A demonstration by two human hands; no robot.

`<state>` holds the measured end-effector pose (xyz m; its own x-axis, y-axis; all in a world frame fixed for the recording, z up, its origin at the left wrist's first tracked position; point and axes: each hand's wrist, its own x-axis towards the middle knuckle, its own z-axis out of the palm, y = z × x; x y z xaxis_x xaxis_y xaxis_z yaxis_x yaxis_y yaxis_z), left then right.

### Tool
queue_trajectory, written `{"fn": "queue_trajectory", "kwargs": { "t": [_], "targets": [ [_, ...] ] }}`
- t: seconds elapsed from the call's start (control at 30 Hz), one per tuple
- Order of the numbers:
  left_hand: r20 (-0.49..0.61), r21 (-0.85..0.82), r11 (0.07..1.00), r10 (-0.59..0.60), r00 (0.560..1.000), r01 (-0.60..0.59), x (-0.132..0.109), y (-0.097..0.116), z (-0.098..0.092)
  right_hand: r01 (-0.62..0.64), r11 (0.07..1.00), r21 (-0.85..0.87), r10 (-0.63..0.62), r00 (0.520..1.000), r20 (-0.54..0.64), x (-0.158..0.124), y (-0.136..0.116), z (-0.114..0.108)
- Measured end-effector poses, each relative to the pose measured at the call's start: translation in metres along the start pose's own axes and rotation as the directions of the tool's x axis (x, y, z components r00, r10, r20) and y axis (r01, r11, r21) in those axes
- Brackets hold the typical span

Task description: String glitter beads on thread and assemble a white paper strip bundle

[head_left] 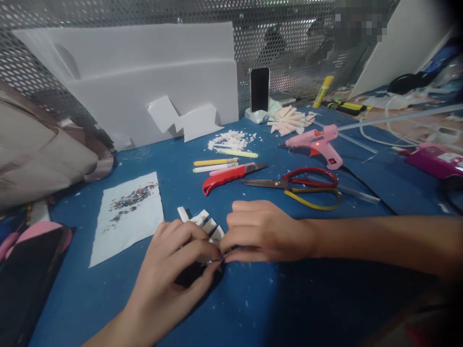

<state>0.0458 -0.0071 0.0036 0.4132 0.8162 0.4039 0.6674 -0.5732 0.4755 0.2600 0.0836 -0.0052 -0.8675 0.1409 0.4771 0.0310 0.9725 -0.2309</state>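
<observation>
My left hand and my right hand meet low in the middle of the blue table. Both have thumb and fingers pinched together, with the fingertips almost touching. Whatever is between them is small and mostly hidden by the fingers. Just beyond the fingertips, a cluster of short white pieces fans out, partly covered by my hands. Left of it lies a sheet of white paper bearing a scatter of dark, multicoloured glittery bits.
Beyond my hands lie a red-handled knife, scissors with red and yellow handles, and several pens. White scraps lie behind them. A pink glue gun with a lit light sits right, trailing a cord. One phone stands upright; another lies left.
</observation>
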Motion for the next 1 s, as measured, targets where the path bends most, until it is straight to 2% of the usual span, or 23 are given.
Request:
{"fn": "queue_trajectory", "kwargs": {
  "t": [0.43,1.0],
  "targets": [
    [0.017,-0.031,0.999,-0.037,0.999,0.037,0.0005,-0.0010,0.0002,-0.029,0.998,-0.050,0.029,1.000,0.011,-0.0007,-0.0006,-0.0001],
    [0.049,0.017,0.999,-0.039,0.998,0.038,0.0018,-0.0014,0.0001,0.008,0.998,0.058,-0.011,0.998,0.054,-0.0005,0.0017,-0.0001]
  ]
}}
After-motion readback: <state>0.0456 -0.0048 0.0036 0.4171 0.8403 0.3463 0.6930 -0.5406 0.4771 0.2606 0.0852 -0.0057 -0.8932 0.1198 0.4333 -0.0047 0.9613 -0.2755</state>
